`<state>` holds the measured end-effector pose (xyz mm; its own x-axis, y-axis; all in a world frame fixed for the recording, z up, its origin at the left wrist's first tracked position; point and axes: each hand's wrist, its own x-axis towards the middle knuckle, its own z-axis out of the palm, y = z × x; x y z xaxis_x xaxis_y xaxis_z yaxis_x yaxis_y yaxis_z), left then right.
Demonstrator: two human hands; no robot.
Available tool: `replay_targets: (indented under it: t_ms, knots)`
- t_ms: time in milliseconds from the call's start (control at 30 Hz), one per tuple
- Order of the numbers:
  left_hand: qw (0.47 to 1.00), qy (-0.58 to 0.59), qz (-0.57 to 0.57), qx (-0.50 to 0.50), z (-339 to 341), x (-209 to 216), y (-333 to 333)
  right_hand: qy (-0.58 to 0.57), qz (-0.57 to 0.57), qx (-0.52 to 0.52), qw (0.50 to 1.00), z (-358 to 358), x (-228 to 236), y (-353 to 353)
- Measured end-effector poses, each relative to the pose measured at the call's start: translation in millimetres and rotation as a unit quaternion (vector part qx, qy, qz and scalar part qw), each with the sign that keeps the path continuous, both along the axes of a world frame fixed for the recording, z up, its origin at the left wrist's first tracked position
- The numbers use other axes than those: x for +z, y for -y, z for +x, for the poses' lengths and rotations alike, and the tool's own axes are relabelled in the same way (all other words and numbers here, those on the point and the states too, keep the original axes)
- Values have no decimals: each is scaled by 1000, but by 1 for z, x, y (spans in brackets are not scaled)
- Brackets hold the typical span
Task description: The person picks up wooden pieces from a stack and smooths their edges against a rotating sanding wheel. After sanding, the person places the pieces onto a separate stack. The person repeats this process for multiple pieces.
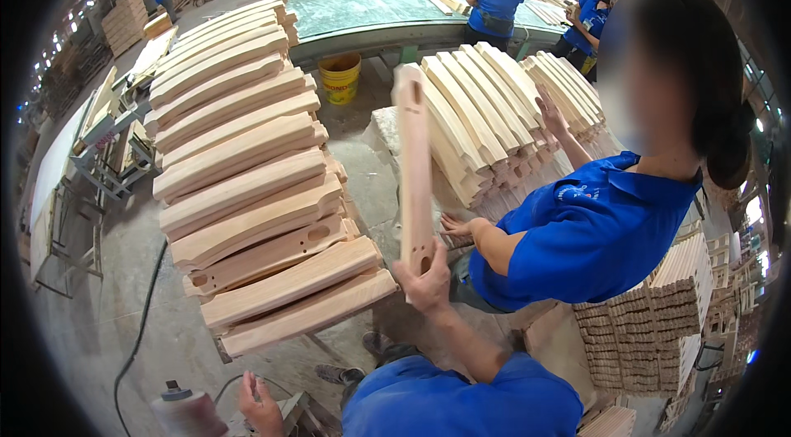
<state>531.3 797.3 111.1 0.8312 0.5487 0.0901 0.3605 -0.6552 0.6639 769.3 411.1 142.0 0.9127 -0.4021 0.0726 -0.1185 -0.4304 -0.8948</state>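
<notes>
My right hand (427,279) is closed around the lower end of a pale wooden rail (416,169). The rail stands nearly upright in front of me and has oval slots and small round holes near its ends. My left hand (260,406), low in the picture, has its fingers raised and slightly bent, with nothing seen in it. Beside it is a blurred, rounded whitish thing with a dark top (188,411), whose kind I cannot make out. A long stack of similar rails (247,173) lies ahead on the left; one near its front shows slots and holes.
A co-worker in a blue shirt (593,223) stands close on the right, hands at another stack of rails (478,107). A yellow bucket (339,79) sits between the stacks. Behind is a long green-topped table (371,10). A dark cable (144,322) crosses the floor at left.
</notes>
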Motion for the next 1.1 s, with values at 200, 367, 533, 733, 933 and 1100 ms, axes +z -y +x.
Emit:
replay_targets:
  t_ms: [200,367,533,733,933,1100]
  knots:
    - [1000,-5,-14,-27,9,-13,7,22,86,-108,990,38,-34,31]
    - [999,-25,17,-44,17,-7,21,10,132,-150,980,52,-47,46]
    - [998,-2,19,-68,20,1,33,45,141,-110,983,37,-54,40]
    - [996,-1,-40,-77,36,21,48,77,176,42,980,-8,-39,16]
    - [993,36,-50,-103,63,47,71,91,264,257,925,-23,14,-11]
    - [990,64,-43,-115,56,50,84,69,329,295,894,-27,19,-18]
